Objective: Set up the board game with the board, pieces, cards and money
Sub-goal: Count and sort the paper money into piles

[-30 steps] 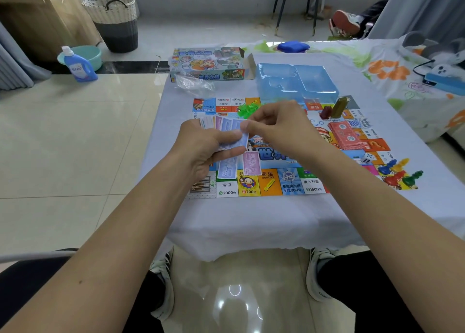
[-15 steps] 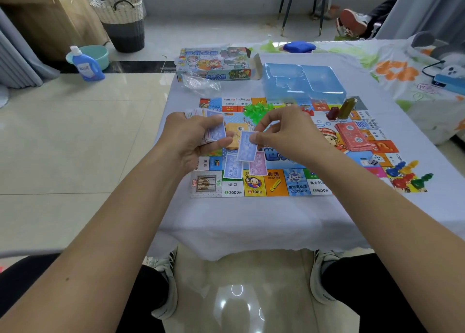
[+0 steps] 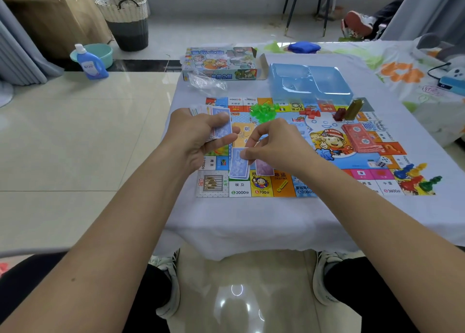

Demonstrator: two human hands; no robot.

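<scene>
While half hidden by the hands, fanned money [image 3: 221, 125] in left-hand [image 3: 198, 136] grip, right hand [image 3: 274, 144] pinching blue note [image 3: 237, 165].

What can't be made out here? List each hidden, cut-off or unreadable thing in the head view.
- Money stack, head view: left hand covers most of it, so the count is hidden.
- Blue bill: its top edge sits under the right hand.
- Game board: the middle lies behind both hands.
- Die: pips too small to read.
</scene>
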